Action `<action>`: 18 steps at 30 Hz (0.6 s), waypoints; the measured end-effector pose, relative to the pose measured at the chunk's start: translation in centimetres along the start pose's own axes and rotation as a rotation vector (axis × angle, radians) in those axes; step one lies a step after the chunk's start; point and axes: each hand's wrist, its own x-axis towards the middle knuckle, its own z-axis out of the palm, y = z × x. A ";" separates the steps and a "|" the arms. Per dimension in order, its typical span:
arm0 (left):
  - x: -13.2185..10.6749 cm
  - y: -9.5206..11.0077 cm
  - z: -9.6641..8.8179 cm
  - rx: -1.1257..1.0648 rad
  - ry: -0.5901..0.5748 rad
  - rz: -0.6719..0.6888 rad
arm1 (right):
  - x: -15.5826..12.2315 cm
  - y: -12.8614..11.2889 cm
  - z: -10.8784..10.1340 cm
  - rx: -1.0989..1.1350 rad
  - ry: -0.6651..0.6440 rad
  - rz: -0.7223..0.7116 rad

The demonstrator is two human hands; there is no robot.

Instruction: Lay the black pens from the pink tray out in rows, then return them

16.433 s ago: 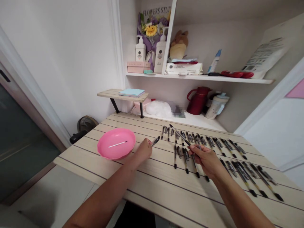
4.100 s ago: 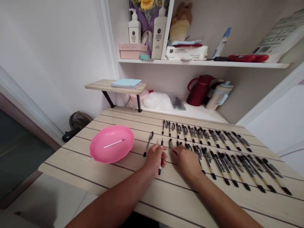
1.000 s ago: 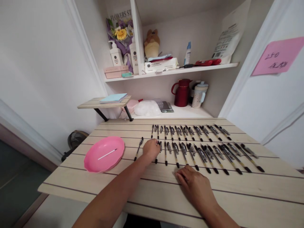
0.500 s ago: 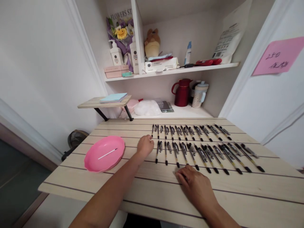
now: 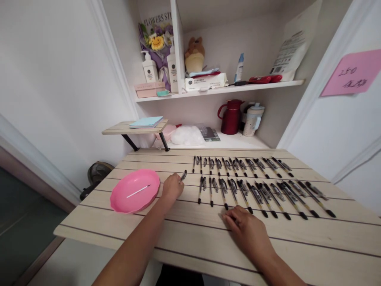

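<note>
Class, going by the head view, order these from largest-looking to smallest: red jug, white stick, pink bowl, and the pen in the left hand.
1. Pink bowl
2. Red jug
3. White stick
Not ranked: the pen, since the left hand hides part of it.

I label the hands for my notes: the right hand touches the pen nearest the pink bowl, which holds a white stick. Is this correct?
One mistake: the left hand touches the pen nearest the pink bowl, which holds a white stick; the head view shows it.
</note>
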 end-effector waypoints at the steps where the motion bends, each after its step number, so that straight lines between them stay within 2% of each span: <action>1: -0.6 0.4 0.2 -0.054 -0.020 0.018 | 0.4 -0.2 -0.2 0.090 0.005 0.019; 3: -2.2 1.4 0.9 -0.156 -0.079 0.054 | 1.4 -0.8 -0.7 0.325 0.003 0.096; 6: -5.1 3.0 2.2 -0.317 -0.153 0.135 | 3.5 -2.3 -1.1 0.738 -0.004 0.339; 7: -5.9 3.4 2.6 -0.398 -0.158 0.176 | 4.1 -2.8 -1.0 0.864 0.000 0.419; 9: -7.2 4.0 3.0 -0.498 -0.134 0.265 | 5.1 -3.5 -0.7 1.049 0.010 0.489; 14: -8.4 4.9 2.4 -0.425 -0.053 0.441 | 5.8 -4.2 1.0 1.150 0.068 0.478; 18: -8.5 5.0 1.7 -0.445 -0.116 0.499 | 6.0 -4.0 1.2 1.206 0.104 0.510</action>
